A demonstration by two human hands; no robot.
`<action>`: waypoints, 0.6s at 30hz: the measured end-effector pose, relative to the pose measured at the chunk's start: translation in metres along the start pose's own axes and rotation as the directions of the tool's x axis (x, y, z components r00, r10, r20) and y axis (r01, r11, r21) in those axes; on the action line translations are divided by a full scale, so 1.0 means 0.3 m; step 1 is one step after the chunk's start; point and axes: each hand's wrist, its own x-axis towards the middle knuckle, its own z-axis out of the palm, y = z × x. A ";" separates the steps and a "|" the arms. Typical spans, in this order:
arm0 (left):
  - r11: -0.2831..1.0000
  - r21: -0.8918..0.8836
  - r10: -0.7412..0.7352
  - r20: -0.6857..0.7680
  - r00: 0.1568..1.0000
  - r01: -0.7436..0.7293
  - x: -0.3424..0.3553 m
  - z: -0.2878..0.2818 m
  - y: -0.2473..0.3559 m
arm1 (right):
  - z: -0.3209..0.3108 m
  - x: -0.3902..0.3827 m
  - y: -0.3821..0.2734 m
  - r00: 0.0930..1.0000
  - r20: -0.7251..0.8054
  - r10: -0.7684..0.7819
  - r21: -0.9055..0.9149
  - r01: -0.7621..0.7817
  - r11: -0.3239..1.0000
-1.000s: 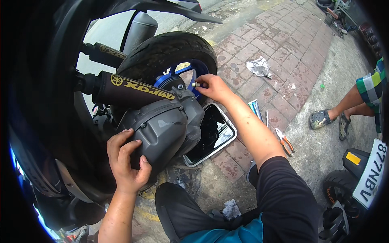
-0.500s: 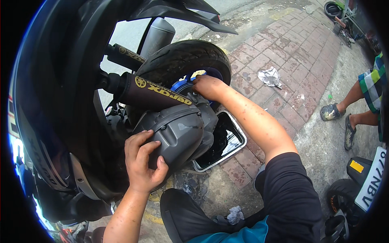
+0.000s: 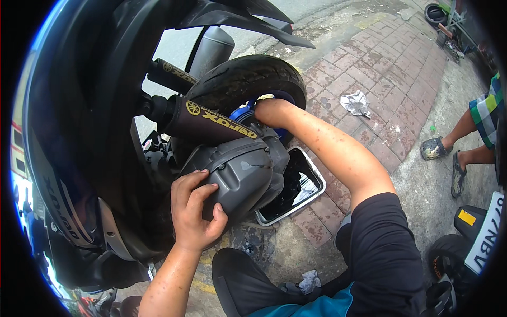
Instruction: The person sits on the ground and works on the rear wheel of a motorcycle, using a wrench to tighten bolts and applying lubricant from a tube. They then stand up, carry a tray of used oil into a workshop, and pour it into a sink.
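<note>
My left hand (image 3: 196, 208) rests with spread fingers on the dark grey, rounded plastic engine cover (image 3: 237, 171) of the scooter. My right hand (image 3: 270, 112) reaches in at the blue rear wheel rim (image 3: 240, 112), just above the grey housing; its fingers are bent out of sight, so what they hold cannot be seen. The black tyre (image 3: 237, 71) surrounds the rim, and a dark shock absorber (image 3: 208, 121) crosses in front of it. A metal tray of black liquid (image 3: 285, 195) lies under the housing.
Dark scooter bodywork (image 3: 84, 132) fills the left. A crumpled rag (image 3: 355, 103) lies on the brick paving, another (image 3: 310, 281) by my knee. Another person's legs (image 3: 459, 132) stand at the right, near a parked motorbike (image 3: 465, 238) and stacked old tyres (image 3: 435, 15).
My right hand has moved inward at the wheel, hiding the small pale piece it pinched earlier. The whole scene has shifted right in the view; my left hand stays on the cover.
</note>
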 end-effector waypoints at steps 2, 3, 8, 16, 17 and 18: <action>1.000 -0.002 0.006 0.011 1.000 -0.006 -0.001 -0.001 -0.002 | 0.003 0.009 0.005 1.000 0.012 -0.015 -0.013 0.015 1.000; 1.000 -0.002 0.008 0.017 1.000 -0.008 -0.001 -0.002 -0.002 | 0.004 0.015 0.005 1.000 0.023 -0.018 -0.026 0.018 0.999; 1.000 0.008 -0.004 0.013 1.000 0.004 -0.002 -0.004 0.005 | -0.012 0.031 -0.012 0.998 0.044 0.045 0.030 -0.046 0.998; 1.000 0.026 -0.002 0.017 1.000 0.001 0.000 -0.004 0.010 | -0.007 0.044 -0.007 0.965 0.210 0.157 0.102 -0.182 0.978; 1.000 0.025 -0.001 0.019 1.000 0.000 -0.001 -0.003 0.008 | -0.007 0.045 -0.010 0.955 0.217 0.202 0.125 -0.232 0.965; 1.000 0.024 0.001 0.022 1.000 -0.001 -0.001 -0.002 0.007 | -0.006 0.046 -0.015 0.943 0.224 0.246 0.147 -0.282 0.948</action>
